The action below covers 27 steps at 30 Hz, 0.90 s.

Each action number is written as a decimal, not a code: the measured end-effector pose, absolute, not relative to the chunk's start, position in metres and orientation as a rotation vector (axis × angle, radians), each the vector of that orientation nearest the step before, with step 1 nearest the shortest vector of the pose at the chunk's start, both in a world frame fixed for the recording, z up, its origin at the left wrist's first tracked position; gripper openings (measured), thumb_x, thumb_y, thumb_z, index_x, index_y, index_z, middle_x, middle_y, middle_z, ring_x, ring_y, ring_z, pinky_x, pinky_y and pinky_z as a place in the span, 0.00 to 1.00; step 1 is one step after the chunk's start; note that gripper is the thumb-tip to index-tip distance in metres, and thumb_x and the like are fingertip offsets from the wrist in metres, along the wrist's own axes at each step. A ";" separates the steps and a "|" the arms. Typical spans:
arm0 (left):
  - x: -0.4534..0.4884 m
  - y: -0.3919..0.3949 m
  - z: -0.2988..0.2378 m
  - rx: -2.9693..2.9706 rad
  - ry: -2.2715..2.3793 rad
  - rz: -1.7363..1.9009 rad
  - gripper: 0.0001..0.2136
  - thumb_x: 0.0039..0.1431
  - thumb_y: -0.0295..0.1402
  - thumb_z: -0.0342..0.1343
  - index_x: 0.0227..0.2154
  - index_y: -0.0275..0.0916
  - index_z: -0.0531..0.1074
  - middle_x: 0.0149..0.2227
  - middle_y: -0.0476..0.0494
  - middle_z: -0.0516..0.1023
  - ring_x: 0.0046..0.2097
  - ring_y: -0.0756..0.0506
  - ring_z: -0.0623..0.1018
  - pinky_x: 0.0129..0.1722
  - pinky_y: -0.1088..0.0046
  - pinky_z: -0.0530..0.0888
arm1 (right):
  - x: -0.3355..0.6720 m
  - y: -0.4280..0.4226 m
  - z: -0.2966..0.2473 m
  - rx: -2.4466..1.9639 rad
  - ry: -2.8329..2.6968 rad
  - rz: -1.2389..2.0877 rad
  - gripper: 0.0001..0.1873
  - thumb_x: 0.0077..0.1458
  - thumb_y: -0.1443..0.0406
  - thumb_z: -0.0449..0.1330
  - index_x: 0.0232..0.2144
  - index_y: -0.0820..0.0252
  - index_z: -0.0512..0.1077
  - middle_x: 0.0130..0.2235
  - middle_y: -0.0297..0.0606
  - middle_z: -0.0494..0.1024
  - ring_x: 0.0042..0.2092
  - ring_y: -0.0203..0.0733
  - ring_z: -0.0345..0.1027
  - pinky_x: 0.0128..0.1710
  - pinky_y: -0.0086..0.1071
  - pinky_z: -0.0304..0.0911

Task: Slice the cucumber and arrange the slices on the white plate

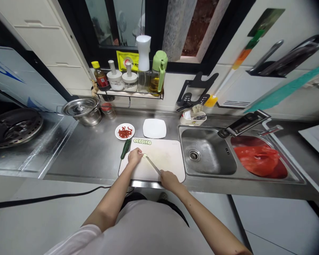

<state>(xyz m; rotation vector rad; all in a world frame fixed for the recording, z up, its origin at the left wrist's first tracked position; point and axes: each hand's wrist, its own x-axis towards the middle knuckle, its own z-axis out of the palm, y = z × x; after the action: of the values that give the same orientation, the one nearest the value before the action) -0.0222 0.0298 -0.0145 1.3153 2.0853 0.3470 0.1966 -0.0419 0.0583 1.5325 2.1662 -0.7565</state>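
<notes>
On the white cutting board (172,156), my right hand (170,180) is closed round the handle of a knife (153,165). The blade points away and to the left, its tip at a pale cucumber slice (145,156). From the left, my left hand (135,156) reaches over the board with its fingers drawn together at that same slice, seeming to pinch it. A row of overlapping cucumber slices (142,141) lies along the board's far left edge. Beside my left hand, a dark green piece of cucumber (126,148) rests at the board's left edge.
Behind the board are a plate of chopped red pieces (125,131) and a white square plate (154,128). A lidded steel pot (86,111) stands left. To the right is a sink (209,152) with a red bag (257,159). Bottles line a wall rack (133,94).
</notes>
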 end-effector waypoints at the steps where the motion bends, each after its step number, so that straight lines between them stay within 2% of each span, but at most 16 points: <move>1: -0.022 0.030 -0.014 1.315 2.086 0.346 0.07 0.50 0.34 0.60 0.33 0.43 0.73 0.33 0.51 0.78 0.36 0.48 0.75 0.34 0.75 0.65 | 0.195 -0.041 0.058 1.531 2.168 -0.754 0.16 0.59 0.70 0.44 0.45 0.64 0.68 0.41 0.51 0.76 0.43 0.49 0.71 0.36 0.35 0.59; 27: -0.019 0.027 -0.010 1.306 2.096 0.363 0.06 0.51 0.34 0.60 0.33 0.43 0.72 0.33 0.50 0.78 0.35 0.49 0.75 0.33 0.76 0.64 | 0.182 -0.033 0.057 1.544 2.167 -0.761 0.14 0.58 0.70 0.47 0.44 0.64 0.67 0.41 0.50 0.76 0.44 0.48 0.71 0.38 0.35 0.61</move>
<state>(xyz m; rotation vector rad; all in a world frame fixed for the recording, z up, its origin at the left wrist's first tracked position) -0.0189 0.0268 -0.0103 1.3064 2.0957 0.3628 0.1818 -0.0331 0.0574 1.5440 2.1675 -0.7610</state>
